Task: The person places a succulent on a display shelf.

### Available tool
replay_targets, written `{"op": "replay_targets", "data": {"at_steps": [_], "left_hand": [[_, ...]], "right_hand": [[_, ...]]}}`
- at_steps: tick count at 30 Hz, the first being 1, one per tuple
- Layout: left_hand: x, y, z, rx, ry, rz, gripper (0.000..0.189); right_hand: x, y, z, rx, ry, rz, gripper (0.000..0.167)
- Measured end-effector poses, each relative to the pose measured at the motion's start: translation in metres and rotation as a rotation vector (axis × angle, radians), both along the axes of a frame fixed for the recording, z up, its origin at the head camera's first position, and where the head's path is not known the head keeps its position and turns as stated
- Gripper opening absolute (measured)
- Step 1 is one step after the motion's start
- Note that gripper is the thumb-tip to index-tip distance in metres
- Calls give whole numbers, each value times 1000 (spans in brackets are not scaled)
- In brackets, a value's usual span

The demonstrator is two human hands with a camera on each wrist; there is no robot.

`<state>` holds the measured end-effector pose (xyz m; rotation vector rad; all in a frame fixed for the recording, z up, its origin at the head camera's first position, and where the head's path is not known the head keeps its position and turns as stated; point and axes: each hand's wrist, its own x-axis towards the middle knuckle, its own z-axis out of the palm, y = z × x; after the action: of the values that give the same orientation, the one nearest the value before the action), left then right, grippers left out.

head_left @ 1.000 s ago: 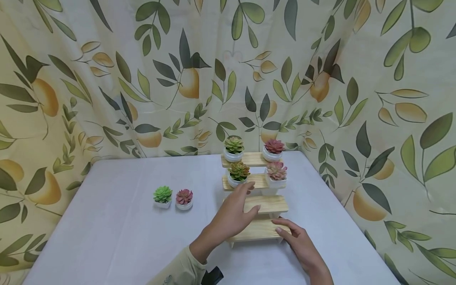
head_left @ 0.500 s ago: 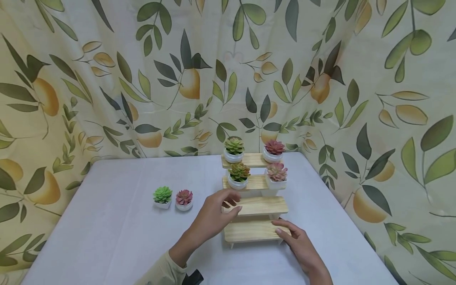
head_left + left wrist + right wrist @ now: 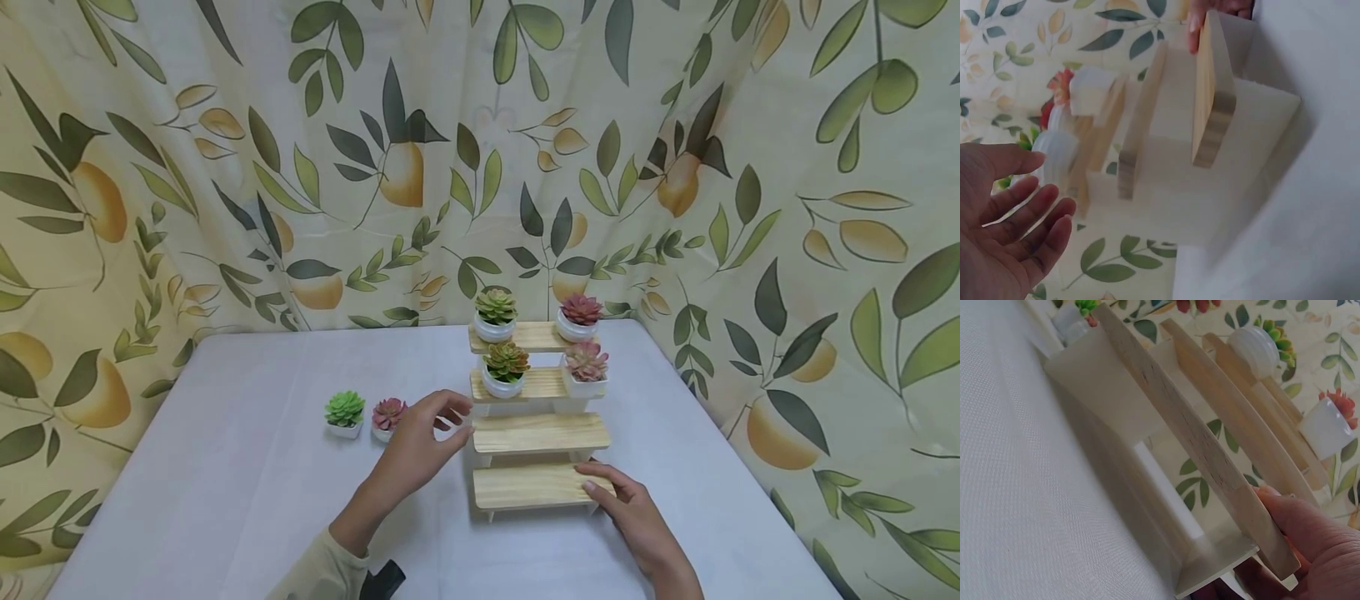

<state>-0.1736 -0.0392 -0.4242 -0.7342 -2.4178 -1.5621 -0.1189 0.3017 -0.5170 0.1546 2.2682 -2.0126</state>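
A stepped wooden shelf stand (image 3: 540, 487) with white supports is on the table. My right hand (image 3: 637, 521) grips the right end of its lowest board; in the right wrist view the thumb (image 3: 1297, 519) lies over the board and fingers pass beneath. With nothing in it, my left hand (image 3: 423, 442) hovers left of the stand, fingers loosely bent. It partly covers a pink potted succulent (image 3: 388, 412), beside a bright green one (image 3: 345, 410) in a white pot. The second board holds an olive-brown succulent (image 3: 506, 362) and a pale pink one (image 3: 586, 362).
On the top board sit a light green succulent (image 3: 495, 308) and a dark red one (image 3: 581, 311). A white cloth covers the table (image 3: 247, 467). Behind and at the sides hangs a leaf-and-fruit patterned curtain (image 3: 450, 225).
My left hand has drawn back from the olive-brown succulent, moving left off the stand toward the pink succulent on the table. My right hand stays on the lowest board.
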Motion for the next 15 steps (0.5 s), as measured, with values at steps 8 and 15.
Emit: {"op": "replay_targets", "data": {"at_steps": [8, 15], "left_hand": [[-7, -16, -6, -14, -7, 63, 27], [-12, -27, -10, -65, -18, 150, 27]], "right_hand": [[0, 0, -1, 1, 4, 2, 45], [0, 0, -1, 6, 5, 2, 46]]}}
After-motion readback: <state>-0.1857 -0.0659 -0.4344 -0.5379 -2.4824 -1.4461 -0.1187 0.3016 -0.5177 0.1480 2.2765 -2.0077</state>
